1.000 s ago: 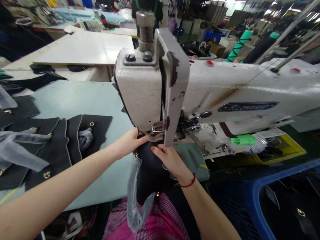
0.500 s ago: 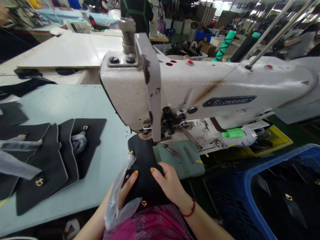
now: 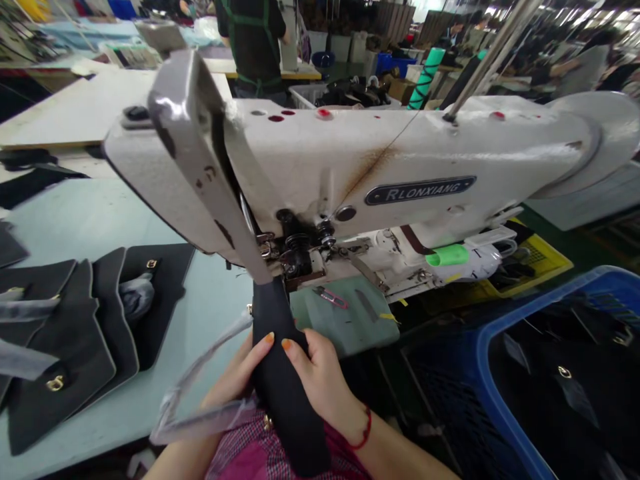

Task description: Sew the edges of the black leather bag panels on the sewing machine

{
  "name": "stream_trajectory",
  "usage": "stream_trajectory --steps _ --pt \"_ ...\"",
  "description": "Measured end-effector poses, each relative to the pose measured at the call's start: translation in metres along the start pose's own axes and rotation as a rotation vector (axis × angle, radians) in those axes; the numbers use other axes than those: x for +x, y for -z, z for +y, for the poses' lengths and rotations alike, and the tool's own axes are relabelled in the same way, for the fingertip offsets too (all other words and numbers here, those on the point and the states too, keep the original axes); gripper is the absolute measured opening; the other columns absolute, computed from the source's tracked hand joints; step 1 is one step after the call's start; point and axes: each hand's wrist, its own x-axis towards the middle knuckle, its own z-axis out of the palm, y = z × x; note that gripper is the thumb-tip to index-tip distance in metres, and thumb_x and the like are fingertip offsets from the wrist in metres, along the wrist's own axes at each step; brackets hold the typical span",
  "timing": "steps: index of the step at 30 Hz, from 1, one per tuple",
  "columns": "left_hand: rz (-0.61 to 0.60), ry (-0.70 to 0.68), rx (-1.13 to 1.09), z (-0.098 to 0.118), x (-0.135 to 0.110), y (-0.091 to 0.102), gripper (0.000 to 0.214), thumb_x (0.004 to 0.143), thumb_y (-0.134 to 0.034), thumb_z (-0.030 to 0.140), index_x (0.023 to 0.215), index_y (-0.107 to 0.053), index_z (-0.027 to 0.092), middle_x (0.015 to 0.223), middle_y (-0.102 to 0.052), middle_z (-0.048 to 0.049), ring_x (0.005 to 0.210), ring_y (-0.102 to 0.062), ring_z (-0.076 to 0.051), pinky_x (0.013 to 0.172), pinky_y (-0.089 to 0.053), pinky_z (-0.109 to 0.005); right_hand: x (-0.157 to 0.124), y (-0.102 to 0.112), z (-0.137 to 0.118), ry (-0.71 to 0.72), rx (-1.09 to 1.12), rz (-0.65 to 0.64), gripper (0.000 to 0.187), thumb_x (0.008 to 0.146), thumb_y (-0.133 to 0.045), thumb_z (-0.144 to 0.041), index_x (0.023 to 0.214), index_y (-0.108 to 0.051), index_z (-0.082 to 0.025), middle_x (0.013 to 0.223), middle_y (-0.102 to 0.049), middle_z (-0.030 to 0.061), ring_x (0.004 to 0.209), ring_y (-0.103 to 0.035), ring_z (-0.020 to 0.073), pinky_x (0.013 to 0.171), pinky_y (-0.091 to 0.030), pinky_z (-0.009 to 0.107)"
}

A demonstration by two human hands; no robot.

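Observation:
A black leather-like bag panel (image 3: 283, 377) runs from under the head of a white sewing machine (image 3: 280, 153) down to my lap, its narrow side facing up. My left hand (image 3: 247, 367) grips its left side, thumb on top. My right hand (image 3: 320, 370) grips the right side the same way, its thumb close to the other. The fingers beneath are hidden. A plastic-wrapped handle (image 3: 173, 393) loops out to the left from the panel, with gold hardware at its ends. The needle area is hidden behind the machine head.
Several black panels with gold rings (image 3: 55, 382) lie on the pale table (image 3: 210, 333) at left. Pink thread snips (image 3: 330, 297) rest right of the needle area. A blue basket (image 3: 483, 347) holding black pieces stands at right. A person in a green-strapped apron (image 3: 253, 40) stands behind.
The panel has turned, now showing a narrower long strip toward me. The wrapped handle has swung out left. My view has shifted, and the machine's front lever now appears swung toward the right.

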Motion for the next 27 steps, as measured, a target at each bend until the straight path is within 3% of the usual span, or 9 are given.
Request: stream_trajectory --steps 2,6,9,13,18,23,27 --pt "0.018 0.035 -0.022 0.006 -0.002 -0.005 0.050 0.076 -0.071 0.052 0.114 -0.060 0.022 0.108 -0.074 -0.0091 0.111 -0.066 -0.034 0.098 -0.052 -0.043 0.000 -0.002 0.003 -0.010 0.000 0.000 0.032 0.094 -0.051 -0.042 0.083 -0.061 -0.014 0.073 -0.060 0.0019 0.065 -0.051 0.0125 0.058 -0.036 0.022" --pt "0.170 0.031 -0.066 0.012 -0.007 -0.015 0.056 0.065 -0.081 0.049 0.107 -0.059 0.021 0.094 -0.077 -0.0065 0.097 -0.071 -0.035 0.081 -0.059 -0.038 0.000 -0.002 0.005 -0.012 -0.056 0.022 0.030 0.092 -0.053 -0.041 0.076 -0.056 -0.016 0.065 -0.054 -0.0011 0.060 -0.045 0.0108 0.054 -0.031 0.022" --pt "0.234 0.022 -0.096 0.014 -0.011 -0.018 0.058 0.061 -0.085 0.043 0.107 -0.058 0.021 0.093 -0.077 -0.0059 0.089 -0.073 -0.033 0.074 -0.060 -0.035 -0.001 -0.002 0.005 -0.017 -0.097 0.038 0.032 0.092 -0.054 -0.041 0.072 -0.053 -0.016 0.063 -0.050 -0.0023 0.057 -0.043 0.0100 0.053 -0.029 0.022" --pt "0.274 -0.025 -0.105 0.015 -0.014 -0.016 0.063 0.061 -0.085 0.043 0.112 -0.057 0.020 0.098 -0.076 -0.0075 0.087 -0.074 -0.032 0.070 -0.060 -0.035 -0.004 -0.002 0.004 -0.033 -0.084 0.038 0.038 0.092 -0.052 -0.049 0.072 -0.053 -0.016 0.062 -0.048 -0.0025 0.056 -0.039 0.0099 0.052 -0.028 0.023" --pt "0.293 -0.080 -0.074 0.016 -0.013 -0.013 0.057 0.058 -0.087 0.042 0.102 -0.063 0.015 0.088 -0.076 -0.0078 0.077 -0.074 -0.028 0.071 -0.062 -0.036 -0.005 -0.001 0.001 -0.038 -0.030 0.021 0.040 0.091 -0.053 -0.051 0.073 -0.054 -0.015 0.062 -0.047 -0.0021 0.056 -0.038 0.0096 0.051 -0.027 0.022" --pt "0.324 -0.052 -0.075 0.014 -0.011 -0.011 0.058 0.061 -0.087 0.039 0.108 -0.061 0.017 0.093 -0.075 -0.0088 0.078 -0.074 -0.027 0.070 -0.062 -0.036 -0.003 -0.001 0.001 -0.059 0.051 -0.014 0.043 0.091 -0.052 -0.052 0.070 -0.053 -0.014 0.062 -0.045 -0.0018 0.058 -0.037 0.0095 0.051 -0.027 0.022" --pt "0.366 -0.050 -0.121 0.019 -0.013 -0.013 0.055 0.058 -0.088 0.038 0.102 -0.062 0.021 0.091 -0.076 -0.0077 0.078 -0.074 -0.028 0.066 -0.063 -0.035 -0.003 0.003 0.002 -0.068 0.097 -0.061 0.043 0.092 -0.052 -0.053 0.072 -0.053 -0.014 0.067 -0.047 -0.0008 0.061 -0.038 0.0098 0.052 -0.029 0.022"
